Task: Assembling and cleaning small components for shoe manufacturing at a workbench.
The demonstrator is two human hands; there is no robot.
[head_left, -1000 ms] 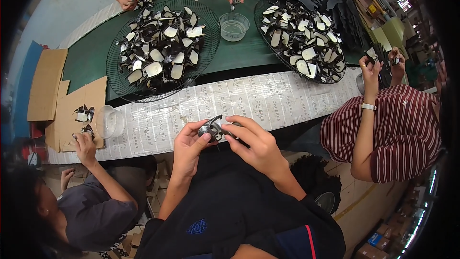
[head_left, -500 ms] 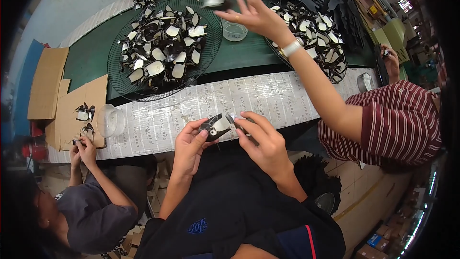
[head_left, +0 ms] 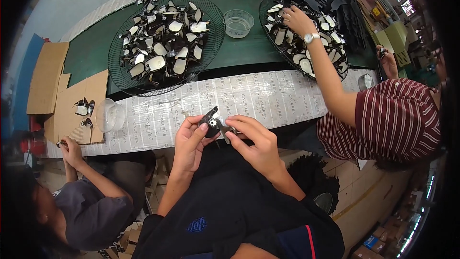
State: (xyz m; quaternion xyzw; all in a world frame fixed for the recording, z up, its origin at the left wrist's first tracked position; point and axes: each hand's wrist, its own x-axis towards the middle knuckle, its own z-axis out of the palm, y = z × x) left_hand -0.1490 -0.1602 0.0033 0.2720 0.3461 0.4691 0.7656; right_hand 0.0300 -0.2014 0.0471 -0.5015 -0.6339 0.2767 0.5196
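In front of my body my left hand (head_left: 188,145) is closed on a small black shoe upper piece (head_left: 209,119) with a pale lining, thumb on its face. My right hand (head_left: 258,145) pinches a narrow dark-grey piece (head_left: 224,131) against the shoe piece's right side. Whether this is a tool or a part of the shoe piece I cannot tell; my fingers cover much of it. Both hands are above the near edge of the paper-covered bench strip (head_left: 191,103).
A wire basket (head_left: 115,62) heaped with black-and-white shoe pieces stands beyond my hands; another basket (head_left: 341,73) is at right. Between them is a clear plastic tub (head_left: 238,24). A second tub (head_left: 110,116) sits near cardboard (head_left: 67,115). Co-workers sit left and right; one reaches into the right basket.
The shoe piece has turned in my fingers, showing less pale lining. The right co-worker's hand, which had a blurred shoe piece beside it in the air, is now in the right basket.
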